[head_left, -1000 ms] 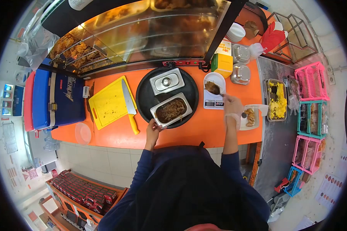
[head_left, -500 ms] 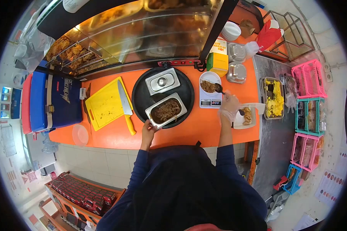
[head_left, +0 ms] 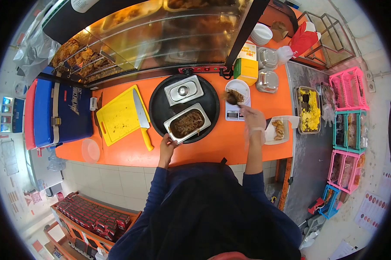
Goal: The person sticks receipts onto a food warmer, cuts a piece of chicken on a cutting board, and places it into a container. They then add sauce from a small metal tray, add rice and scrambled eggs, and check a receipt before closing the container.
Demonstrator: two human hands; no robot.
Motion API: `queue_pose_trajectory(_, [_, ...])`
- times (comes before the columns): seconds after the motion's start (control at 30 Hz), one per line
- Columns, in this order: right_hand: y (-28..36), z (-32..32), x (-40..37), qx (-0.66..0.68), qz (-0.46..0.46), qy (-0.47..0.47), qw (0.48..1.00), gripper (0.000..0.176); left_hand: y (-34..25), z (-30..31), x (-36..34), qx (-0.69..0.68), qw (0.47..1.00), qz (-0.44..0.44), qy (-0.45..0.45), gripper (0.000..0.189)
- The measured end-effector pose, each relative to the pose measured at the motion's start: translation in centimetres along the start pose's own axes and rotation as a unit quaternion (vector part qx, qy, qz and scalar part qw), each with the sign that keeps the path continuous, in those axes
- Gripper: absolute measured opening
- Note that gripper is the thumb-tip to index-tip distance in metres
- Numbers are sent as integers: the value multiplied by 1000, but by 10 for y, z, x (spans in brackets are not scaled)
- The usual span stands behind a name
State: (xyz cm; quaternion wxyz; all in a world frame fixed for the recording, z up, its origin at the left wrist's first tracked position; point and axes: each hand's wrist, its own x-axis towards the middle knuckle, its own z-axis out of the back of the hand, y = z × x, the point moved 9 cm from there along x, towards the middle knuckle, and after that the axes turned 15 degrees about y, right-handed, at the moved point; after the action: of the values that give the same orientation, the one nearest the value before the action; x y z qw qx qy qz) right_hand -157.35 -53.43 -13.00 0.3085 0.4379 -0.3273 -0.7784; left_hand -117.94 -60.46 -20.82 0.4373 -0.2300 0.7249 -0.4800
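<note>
My left hand (head_left: 167, 149) is closed on the near corner of a steel food pan (head_left: 202, 112) holding dark brown shredded meat (head_left: 187, 123). My right hand (head_left: 255, 122), in a clear plastic glove, grips the handle of a dark spoon (head_left: 234, 99). Brown food appears to be on the spoon, which is over the left side of a white bowl (head_left: 244, 86); some of the food is blurred. That bowl, with brown food inside, rests on a white digital scale (head_left: 234, 114). To the right of my right hand, a paper-lined box (head_left: 282, 141) contains light brown pieces of food.
A black round tray (head_left: 156, 104) carries both the pan and a lidded steel pan (head_left: 183, 90). Farther left, a knife (head_left: 140, 113) lies on a yellow cutting board (head_left: 113, 130). A glass-fronted warming cabinet (head_left: 178, 39) stands behind. Clear plastic containers (head_left: 267, 81) are at the back right.
My right hand has moved slightly up with the spoon, whose head went left from the bowl's right side to its left edge. My left hand stays on the pan.
</note>
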Motion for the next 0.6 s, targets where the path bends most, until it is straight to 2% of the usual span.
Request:
queue_pose_trajectory(0.07, [20, -34, -14, -23, -5, 46, 999, 18, 2, 1, 1, -3, 1000, -2, 2, 26])
queue_pose_trajectory(0.13, [87, -66, -48, -156, 67, 51, 984, 18, 2, 1, 2, 10, 1000, 2, 5, 25])
queue_pose_trajectory(0.17, [100, -95, -51, -301, 102, 60, 946, 22, 2, 2, 2, 11, 1000, 2, 8, 25])
queue_pose_trajectory(0.2, [106, -126, -51, -438, 134, 66, 887, 27, 4, 3, 3, -3, 1000, 2, 9, 25])
queue_pose_trajectory(0.3, [102, -190, -44, -473, 154, 108, 861, 32, 1, 2, 4, 9, 1000, -5, 23, 24])
queue_pose_trajectory(0.37, [128, -203, -64, -443, 310, 21, 841, 33, -3, 7, 9, 35, 999, -18, 32, 24])
queue_pose_trajectory(0.4, [138, -191, -72, -421, 348, -42, 836, 33, 2, 11, 14, 28, 998, -5, 49, 24])
queue_pose_trajectory(0.43, [140, -185, -70, -421, 350, -42, 836, 33, 8, 14, 16, 20, 998, 8, 64, 24])
queue_pose_trajectory(0.5, [148, -154, -51, -359, 283, 29, 889, 33, 2, 16, 18, 0, 998, 29, 62, 24])
queue_pose_trajectory(0.57, [167, -114, -35, -367, 200, 57, 907, 21, 1, 17, 19, -21, 997, 48, 60, 25])
queue_pose_trajectory(0.6, [167, -102, -20, -362, 199, 47, 909, 21, -1, 15, 21, -6, 996, 42, 79, 26])
